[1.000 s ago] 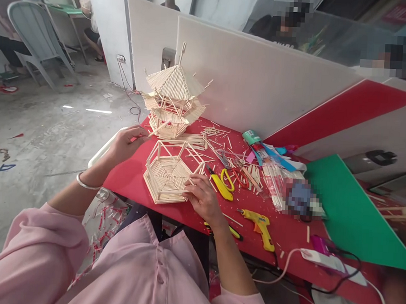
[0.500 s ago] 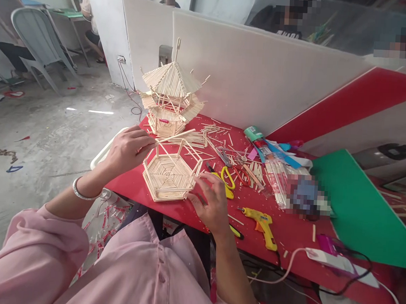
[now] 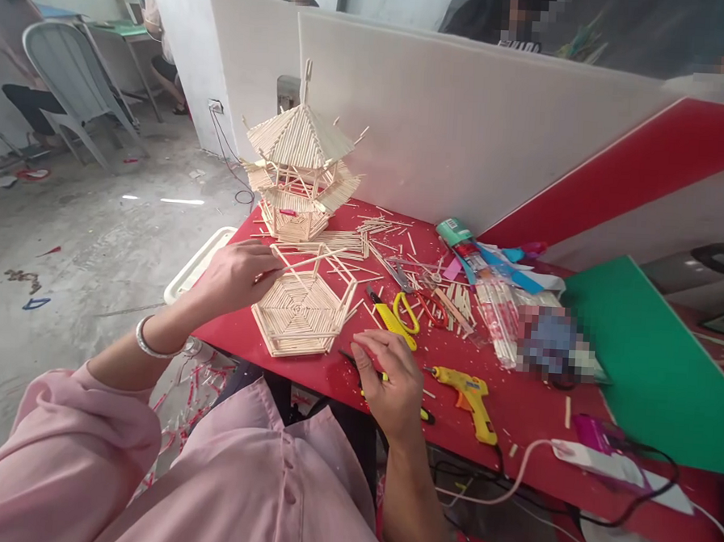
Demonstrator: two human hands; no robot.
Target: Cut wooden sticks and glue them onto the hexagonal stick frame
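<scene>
My left hand [image 3: 240, 274] is closed, its fingertips pinching a thin wooden stick [image 3: 317, 260] that slants above a hexagonal stick frame [image 3: 296, 314]. The frame has a floor of sticks in a web pattern, short posts and partly built rails. My right hand [image 3: 393, 378] hovers apart from the frame's right side, fingers loosely bent and holding nothing I can see. Beneath its fingertips lies a dark-tipped tool with yellow parts, mostly hidden. A yellow utility knife [image 3: 393, 319] and yellow-handled scissors [image 3: 407, 312] lie just beyond. To the right is a yellow glue gun [image 3: 468, 396].
A pagoda of sticks [image 3: 300, 171] stands at the back of the red table [image 3: 231, 329]. Loose sticks [image 3: 339, 241] are scattered around. Bagged sticks [image 3: 496, 318], a green board [image 3: 654, 367] and a power strip [image 3: 598, 461] with cords occupy the right. White panels [image 3: 454, 130] stand behind.
My right hand has drawn back from the frame's right edge, toward me and to the right. My left hand has lowered slightly with the stick, bringing it nearer the frame's top.
</scene>
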